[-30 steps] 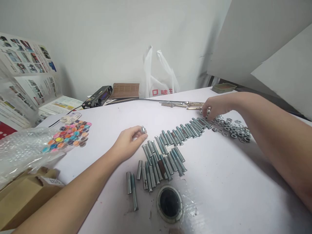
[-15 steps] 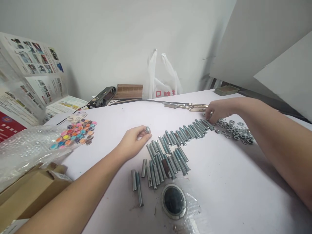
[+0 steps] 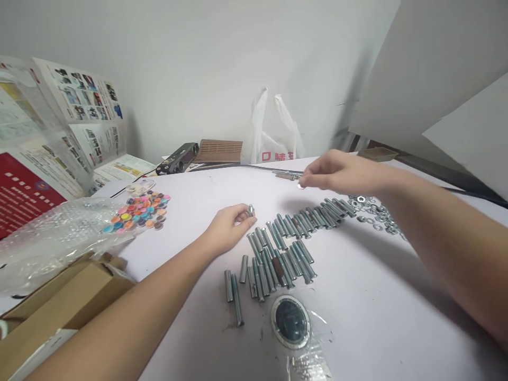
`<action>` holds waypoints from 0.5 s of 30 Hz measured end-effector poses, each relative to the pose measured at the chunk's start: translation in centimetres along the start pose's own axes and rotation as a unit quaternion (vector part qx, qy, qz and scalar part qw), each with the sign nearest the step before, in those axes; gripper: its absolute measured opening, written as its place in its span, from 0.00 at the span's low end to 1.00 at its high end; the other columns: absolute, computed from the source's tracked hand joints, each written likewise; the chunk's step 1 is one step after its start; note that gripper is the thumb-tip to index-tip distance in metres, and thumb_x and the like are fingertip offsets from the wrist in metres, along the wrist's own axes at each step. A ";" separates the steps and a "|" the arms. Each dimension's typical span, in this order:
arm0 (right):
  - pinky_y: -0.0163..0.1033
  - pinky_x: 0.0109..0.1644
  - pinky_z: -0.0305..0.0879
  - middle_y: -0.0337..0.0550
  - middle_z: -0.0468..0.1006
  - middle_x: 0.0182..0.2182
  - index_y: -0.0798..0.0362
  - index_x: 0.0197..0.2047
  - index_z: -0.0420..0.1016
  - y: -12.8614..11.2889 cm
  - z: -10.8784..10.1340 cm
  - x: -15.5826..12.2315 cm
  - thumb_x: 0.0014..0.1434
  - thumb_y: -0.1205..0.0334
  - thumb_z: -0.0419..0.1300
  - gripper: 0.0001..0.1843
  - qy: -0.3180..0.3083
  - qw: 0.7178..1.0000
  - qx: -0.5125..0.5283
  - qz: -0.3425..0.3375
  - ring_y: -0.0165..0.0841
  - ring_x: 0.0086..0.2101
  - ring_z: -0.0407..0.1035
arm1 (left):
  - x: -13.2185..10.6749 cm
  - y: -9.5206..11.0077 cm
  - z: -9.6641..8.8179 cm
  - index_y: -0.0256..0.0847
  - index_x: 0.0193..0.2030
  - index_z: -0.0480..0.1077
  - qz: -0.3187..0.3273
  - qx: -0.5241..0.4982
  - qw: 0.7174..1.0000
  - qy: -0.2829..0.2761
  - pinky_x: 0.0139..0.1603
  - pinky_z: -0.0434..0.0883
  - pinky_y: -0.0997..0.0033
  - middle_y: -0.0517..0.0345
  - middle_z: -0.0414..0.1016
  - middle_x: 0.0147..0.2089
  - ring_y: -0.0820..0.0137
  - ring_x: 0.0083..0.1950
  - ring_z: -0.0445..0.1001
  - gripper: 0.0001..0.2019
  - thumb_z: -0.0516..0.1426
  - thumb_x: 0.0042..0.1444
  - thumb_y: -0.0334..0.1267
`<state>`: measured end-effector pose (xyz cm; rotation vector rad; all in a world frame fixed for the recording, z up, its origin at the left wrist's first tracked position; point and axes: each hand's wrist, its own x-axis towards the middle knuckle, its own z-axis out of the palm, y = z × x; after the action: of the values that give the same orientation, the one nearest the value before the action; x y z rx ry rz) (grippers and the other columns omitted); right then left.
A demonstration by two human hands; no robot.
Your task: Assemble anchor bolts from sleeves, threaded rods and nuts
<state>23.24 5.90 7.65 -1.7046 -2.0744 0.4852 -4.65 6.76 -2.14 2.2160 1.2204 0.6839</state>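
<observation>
My left hand (image 3: 226,230) rests on the white table (image 3: 381,301) and pinches a short silver bolt (image 3: 251,210) upright between thumb and fingers. My right hand (image 3: 337,172) hovers above the table, holding a small metal washer (image 3: 300,186) at its fingertips. Below it runs a long row of silver bolts (image 3: 305,221), with a second cluster of bolts (image 3: 273,264) nearer me. A pile of nuts and washers (image 3: 373,214) lies to the right of the row.
A round black cable hole under clear tape (image 3: 291,321) sits at the table's front. Coloured discs (image 3: 137,211), bubble wrap (image 3: 55,238) and a cardboard box (image 3: 59,304) lie left. Brochures (image 3: 83,121), a black device (image 3: 177,158), a white plastic bag (image 3: 273,137) and longer bolts (image 3: 288,173) are at the back.
My right hand has lifted off the nut and washer pile and moved left and up with a washer. My left hand keeps its hold on the bolt.
</observation>
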 end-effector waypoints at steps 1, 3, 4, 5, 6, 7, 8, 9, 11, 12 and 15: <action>0.37 0.26 0.54 0.41 0.64 0.20 0.53 0.31 0.77 -1.4 1.1 0.0 0.56 0.45 0.61 0.18 -0.024 0.999 0.014 -0.031 0.27 0.21 0.56 | 0.0 0.0 0.0 0.39 0.35 0.70 0.002 -0.002 1.000 -0.001 0.38 0.62 0.70 0.60 0.70 0.31 0.71 0.34 0.67 0.13 0.53 0.58 0.47; 0.37 0.24 0.53 0.40 0.62 0.19 0.53 0.27 0.74 -3.2 2.7 0.3 0.59 0.46 0.56 0.20 -0.057 0.996 0.014 -0.065 0.27 0.20 0.54 | 0.0 -0.1 0.0 0.39 0.36 0.70 0.004 -0.007 1.000 0.000 0.38 0.62 0.71 0.61 0.70 0.30 0.71 0.34 0.67 0.13 0.53 0.58 0.46; 0.37 0.24 0.52 0.40 0.61 0.19 0.53 0.26 0.72 -3.5 3.2 0.6 0.59 0.47 0.55 0.20 -0.052 0.996 0.001 -0.069 0.27 0.20 0.53 | 0.0 -0.1 0.0 0.39 0.36 0.70 0.005 -0.008 1.000 0.001 0.38 0.62 0.71 0.61 0.70 0.31 0.72 0.34 0.67 0.13 0.53 0.58 0.46; 0.38 0.23 0.51 0.41 0.62 0.19 0.53 0.25 0.71 -3.4 3.3 0.9 0.59 0.47 0.55 0.20 -0.046 0.997 -0.020 -0.062 0.28 0.20 0.53 | 0.0 -0.2 0.0 0.39 0.36 0.70 0.005 -0.008 1.000 0.002 0.38 0.62 0.71 0.61 0.70 0.30 0.72 0.34 0.67 0.13 0.53 0.58 0.46; 0.38 0.23 0.51 0.41 0.63 0.19 0.53 0.24 0.71 -2.8 3.2 1.2 0.58 0.48 0.55 0.19 -0.042 0.997 -0.045 -0.045 0.28 0.20 0.54 | 0.0 -0.2 0.0 0.39 0.35 0.70 0.006 -0.006 1.000 0.003 0.37 0.61 0.71 0.62 0.70 0.30 0.72 0.34 0.67 0.12 0.53 0.58 0.46; 0.38 0.24 0.51 0.42 0.65 0.20 0.53 0.25 0.71 -1.8 2.7 1.6 0.58 0.48 0.56 0.18 -0.042 0.996 -0.073 -0.018 0.29 0.20 0.56 | 0.0 -0.2 0.0 0.39 0.35 0.70 0.006 -0.004 1.000 0.003 0.37 0.61 0.71 0.62 0.70 0.30 0.72 0.33 0.67 0.12 0.53 0.58 0.46; 0.39 0.24 0.52 0.43 0.67 0.21 0.53 0.26 0.72 -0.4 2.0 1.9 0.56 0.48 0.56 0.17 -0.045 0.994 -0.100 0.019 0.30 0.21 0.59 | 0.0 -0.2 0.0 0.39 0.34 0.69 0.007 -0.003 1.000 0.003 0.37 0.61 0.71 0.62 0.70 0.30 0.72 0.33 0.67 0.12 0.53 0.59 0.46; 0.39 0.25 0.53 0.44 0.69 0.23 0.54 0.28 0.73 1.3 1.2 2.2 0.55 0.48 0.57 0.17 -0.054 0.989 -0.125 0.063 0.31 0.22 0.61 | 0.0 -0.2 0.0 0.39 0.34 0.69 0.007 -0.003 1.000 0.003 0.37 0.61 0.71 0.62 0.70 0.30 0.72 0.34 0.67 0.12 0.53 0.59 0.46; 0.40 0.27 0.55 0.46 0.72 0.26 0.53 0.32 0.74 5.1 -0.5 2.7 0.54 0.48 0.58 0.16 -0.088 0.971 -0.167 0.148 0.33 0.24 0.63 | 0.0 -0.1 0.0 0.39 0.33 0.69 0.006 -0.005 1.000 0.003 0.37 0.61 0.71 0.62 0.70 0.31 0.71 0.34 0.67 0.12 0.53 0.59 0.46; 0.41 0.28 0.55 0.48 0.72 0.28 0.54 0.32 0.73 7.0 -1.2 2.9 0.53 0.49 0.59 0.15 -0.102 0.961 -0.178 0.184 0.33 0.24 0.63 | 0.0 -0.1 0.0 0.39 0.33 0.69 0.006 -0.005 1.000 0.002 0.37 0.61 0.71 0.61 0.70 0.31 0.71 0.34 0.67 0.12 0.53 0.59 0.46; 0.42 0.30 0.56 0.52 0.72 0.32 0.56 0.32 0.73 11.5 -2.3 2.8 0.52 0.49 0.61 0.16 -0.140 0.939 -0.188 0.250 0.32 0.27 0.63 | 0.0 0.0 -0.1 0.39 0.34 0.70 0.002 0.002 1.000 0.001 0.37 0.61 0.71 0.61 0.70 0.31 0.71 0.34 0.67 0.13 0.53 0.59 0.46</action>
<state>33.62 10.92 4.06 -2.5483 -1.9988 0.5266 -4.74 6.79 -2.07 2.2221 1.2196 0.6870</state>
